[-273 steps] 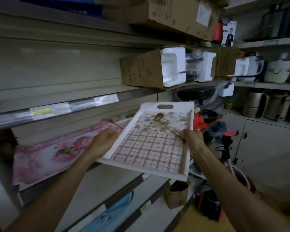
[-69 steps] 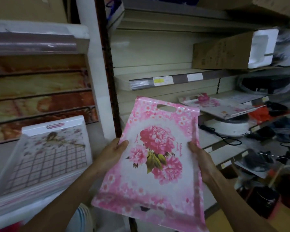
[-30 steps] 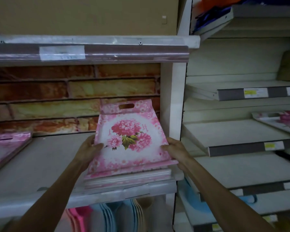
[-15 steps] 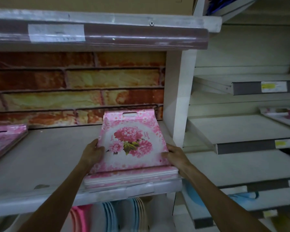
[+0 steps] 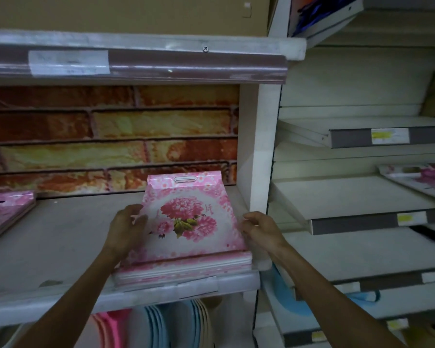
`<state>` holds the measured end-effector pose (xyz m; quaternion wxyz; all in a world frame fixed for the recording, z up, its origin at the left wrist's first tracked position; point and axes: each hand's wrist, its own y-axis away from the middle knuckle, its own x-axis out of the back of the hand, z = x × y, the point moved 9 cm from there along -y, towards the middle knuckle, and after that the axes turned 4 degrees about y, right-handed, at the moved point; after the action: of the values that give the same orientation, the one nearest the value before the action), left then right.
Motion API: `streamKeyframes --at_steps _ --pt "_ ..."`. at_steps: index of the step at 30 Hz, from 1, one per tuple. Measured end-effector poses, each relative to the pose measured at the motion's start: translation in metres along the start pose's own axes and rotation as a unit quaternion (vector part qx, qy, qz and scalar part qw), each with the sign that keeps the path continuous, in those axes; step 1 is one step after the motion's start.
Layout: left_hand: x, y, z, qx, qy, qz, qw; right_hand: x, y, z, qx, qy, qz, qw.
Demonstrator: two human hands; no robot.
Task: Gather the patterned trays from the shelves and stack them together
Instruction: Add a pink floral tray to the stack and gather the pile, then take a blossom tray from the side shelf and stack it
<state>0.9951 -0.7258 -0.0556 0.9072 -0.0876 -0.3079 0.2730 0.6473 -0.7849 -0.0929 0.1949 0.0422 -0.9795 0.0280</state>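
Observation:
A pink floral tray point(image 5: 189, 219) with a cut-out handle at its far end lies on top of a stack of patterned trays point(image 5: 186, 268) at the right end of the white shelf point(image 5: 48, 247). My left hand point(image 5: 127, 228) holds the tray's left edge, thumb on its face. Curled fingers of my right hand point(image 5: 260, 228) are at its right edge. More pink trays point(image 5: 4, 209) lie at the shelf's far left. Another floral tray point(image 5: 422, 175) sits on a sloped shelf at the right.
A low shelf lip point(image 5: 136, 64) hangs just above. A white upright post point(image 5: 264, 146) stands right of the stack. Sloped grey-edged shelves point(image 5: 349, 197) fill the right. Pink and blue plastic items point(image 5: 156, 325) stand below the shelf.
I carried the pink floral tray from the right shelves to this one and lowered it onto the stack. Over the last second it has settled flatter and my hands slid along its side edges.

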Motion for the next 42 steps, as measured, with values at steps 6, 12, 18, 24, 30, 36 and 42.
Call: streamKeyframes --at_steps 6,12,18,24,30,36,42 --pt "-0.016 0.035 0.108 -0.098 0.195 -0.03 0.975 0.069 0.024 -0.009 0.087 0.021 0.037 0.995" --pt "-0.075 0.08 0.219 -0.12 0.337 -0.094 0.929 0.167 0.065 0.017 0.096 0.035 0.062 0.993" --pt "-0.155 0.116 0.295 -0.129 0.404 -0.138 0.895 0.276 0.101 0.059 0.077 0.03 0.114 0.99" --pt "-0.235 0.152 0.354 -0.132 0.442 -0.179 0.869 0.377 0.135 0.106 0.046 0.037 0.155 0.986" --pt "-0.313 0.191 0.416 -0.133 0.46 -0.232 0.847 0.465 0.167 0.147 0.018 0.043 0.206 0.978" --pt "-0.4 0.23 0.479 -0.187 0.411 -0.277 0.848 0.544 0.185 0.181 -0.015 0.046 0.265 0.963" --pt "-0.499 0.269 0.521 -0.285 0.29 -0.339 0.848 0.612 0.176 0.207 -0.03 0.049 0.323 0.945"
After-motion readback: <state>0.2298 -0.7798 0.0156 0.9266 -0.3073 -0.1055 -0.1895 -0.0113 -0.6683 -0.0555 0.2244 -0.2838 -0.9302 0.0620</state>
